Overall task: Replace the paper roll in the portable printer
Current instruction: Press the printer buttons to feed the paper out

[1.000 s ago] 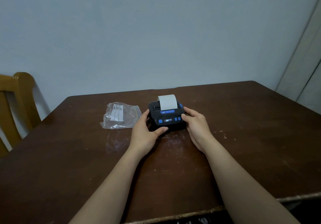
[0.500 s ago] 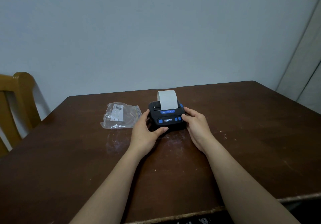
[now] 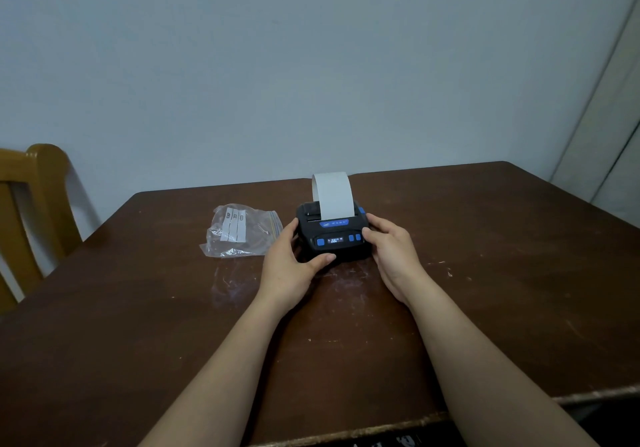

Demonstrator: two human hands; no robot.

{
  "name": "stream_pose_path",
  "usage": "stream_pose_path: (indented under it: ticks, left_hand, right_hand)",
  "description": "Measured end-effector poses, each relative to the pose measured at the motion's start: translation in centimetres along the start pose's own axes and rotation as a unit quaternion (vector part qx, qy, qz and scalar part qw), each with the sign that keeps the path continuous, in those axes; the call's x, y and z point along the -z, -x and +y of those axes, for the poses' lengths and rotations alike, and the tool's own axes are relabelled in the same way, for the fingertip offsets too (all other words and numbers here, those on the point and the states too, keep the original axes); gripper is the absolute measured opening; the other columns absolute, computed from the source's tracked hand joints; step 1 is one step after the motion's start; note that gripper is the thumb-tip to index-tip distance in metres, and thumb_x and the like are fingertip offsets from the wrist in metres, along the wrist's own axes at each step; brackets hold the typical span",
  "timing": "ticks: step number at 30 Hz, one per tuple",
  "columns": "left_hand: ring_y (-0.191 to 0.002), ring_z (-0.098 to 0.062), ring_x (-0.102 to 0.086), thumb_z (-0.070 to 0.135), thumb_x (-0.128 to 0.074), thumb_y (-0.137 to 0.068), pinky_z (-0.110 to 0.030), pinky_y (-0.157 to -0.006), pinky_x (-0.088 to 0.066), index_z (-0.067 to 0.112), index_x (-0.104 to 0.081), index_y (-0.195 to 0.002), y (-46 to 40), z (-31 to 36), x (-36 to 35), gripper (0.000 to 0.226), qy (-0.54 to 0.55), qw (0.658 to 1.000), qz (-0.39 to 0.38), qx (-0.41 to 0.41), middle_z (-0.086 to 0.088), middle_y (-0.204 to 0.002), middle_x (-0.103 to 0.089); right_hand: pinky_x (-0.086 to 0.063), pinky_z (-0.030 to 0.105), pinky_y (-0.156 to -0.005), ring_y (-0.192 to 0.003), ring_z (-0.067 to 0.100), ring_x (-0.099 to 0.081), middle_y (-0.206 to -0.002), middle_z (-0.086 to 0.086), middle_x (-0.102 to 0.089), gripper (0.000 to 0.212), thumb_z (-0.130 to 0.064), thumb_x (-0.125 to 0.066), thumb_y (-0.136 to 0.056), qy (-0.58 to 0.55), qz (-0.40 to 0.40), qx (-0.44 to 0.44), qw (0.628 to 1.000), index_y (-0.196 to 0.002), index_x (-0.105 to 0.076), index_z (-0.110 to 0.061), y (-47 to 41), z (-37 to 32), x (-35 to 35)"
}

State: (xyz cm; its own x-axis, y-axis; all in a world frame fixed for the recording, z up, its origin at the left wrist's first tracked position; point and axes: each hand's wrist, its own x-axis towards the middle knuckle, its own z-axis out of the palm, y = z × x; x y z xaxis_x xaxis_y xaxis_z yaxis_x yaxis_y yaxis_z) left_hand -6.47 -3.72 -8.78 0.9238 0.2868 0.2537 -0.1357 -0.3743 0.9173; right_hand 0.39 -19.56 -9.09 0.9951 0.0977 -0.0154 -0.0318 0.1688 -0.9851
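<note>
A small black portable printer [image 3: 330, 245] with blue buttons and a lit display stands on the dark wooden table [image 3: 485, 273]. A strip of white paper [image 3: 333, 194] rises from its top slot and curls backward. My left hand [image 3: 289, 266] grips the printer's left side, thumb along the front lower edge. On the right side rests my right hand [image 3: 393, 256], its thumb on the blue buttons at the front right. The paper roll itself is hidden inside the closed printer.
A clear plastic zip bag [image 3: 239, 231] with white labels lies on the table left of the printer. A wooden chair [image 3: 31, 211] stands at the far left. A pale wall is behind the table; the near table edge runs along the bottom right.
The white paper strip has fed out further from the printer's top slot and now stands taller. Both hands have stayed on the printer's sides.
</note>
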Motion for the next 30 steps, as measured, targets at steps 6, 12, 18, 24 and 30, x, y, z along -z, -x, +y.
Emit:
stream_pose_path:
  ticks: [6, 12, 18, 24, 30]
  left_hand:
    - [-0.122, -0.004, -0.049, 0.018, -0.084, -0.07, -0.022, -0.099, -0.039, 0.024, -0.04, -0.143, -0.01, 0.0, -0.02, 0.085, 0.0, 1.0, 0.001, 0.001, 0.012, -0.129, -0.055]
    - [-0.124, -0.006, -0.05, 0.018, -0.084, -0.069, -0.023, -0.1, -0.04, 0.024, -0.04, -0.142, 0.03, 0.0, 0.03, 0.085, -0.001, 1.0, 0.002, -0.001, 0.01, -0.131, -0.056]
    - [-0.122, -0.005, -0.05, 0.018, -0.084, -0.07, -0.023, -0.1, -0.041, 0.025, -0.04, -0.142, 0.04, 0.11, 0.04, 0.085, -0.002, 1.0, 0.001, -0.001, 0.015, -0.124, -0.055]
    - [-0.124, -0.007, -0.051, 0.02, -0.084, -0.069, -0.03, -0.104, -0.042, 0.026, -0.041, -0.142, 0.02, 0.07, -0.02, 0.085, -0.006, 1.0, 0.004, -0.005, 0.01, -0.131, -0.057]
    - [-0.121, -0.004, -0.051, 0.017, -0.084, -0.069, -0.022, -0.099, -0.041, 0.024, -0.041, -0.142, 0.02, -0.01, 0.0, 0.085, 0.001, 1.0, 0.002, -0.003, 0.014, -0.126, -0.057]
  right_hand:
    - [-0.048, 0.04, -0.104, -0.121, 0.02, -0.058, -0.133, 0.009, -0.061, 0.045, -0.006, -0.053, -0.093, 0.0, 0.002, -0.003, 1.0, -0.138, -0.05, -0.008, 0.08, -0.14, -0.01]
    - [-0.048, 0.038, -0.103, -0.121, 0.02, -0.058, -0.133, 0.009, -0.061, 0.045, -0.005, -0.052, -0.094, -0.001, 0.001, -0.002, 1.0, -0.138, -0.05, -0.007, 0.18, -0.23, -0.02]
    - [-0.048, 0.04, -0.104, -0.121, 0.02, -0.058, -0.133, 0.008, -0.061, 0.045, -0.006, -0.052, -0.094, 0.002, 0.001, -0.006, 1.0, -0.138, -0.05, -0.009, 0.08, -0.15, -0.05]
    - [-0.048, 0.039, -0.104, -0.12, 0.02, -0.058, -0.133, 0.008, -0.061, 0.045, -0.005, -0.052, -0.094, 0.003, 0.003, -0.005, 1.0, -0.138, -0.05, -0.008, 0.32, -0.34, -0.08]
    - [-0.05, 0.033, -0.099, -0.119, 0.019, -0.059, -0.132, 0.008, -0.061, 0.043, -0.004, -0.051, -0.095, -0.002, 0.003, -0.005, 1.0, -0.138, -0.05, -0.007, 0.63, -0.65, -0.16]
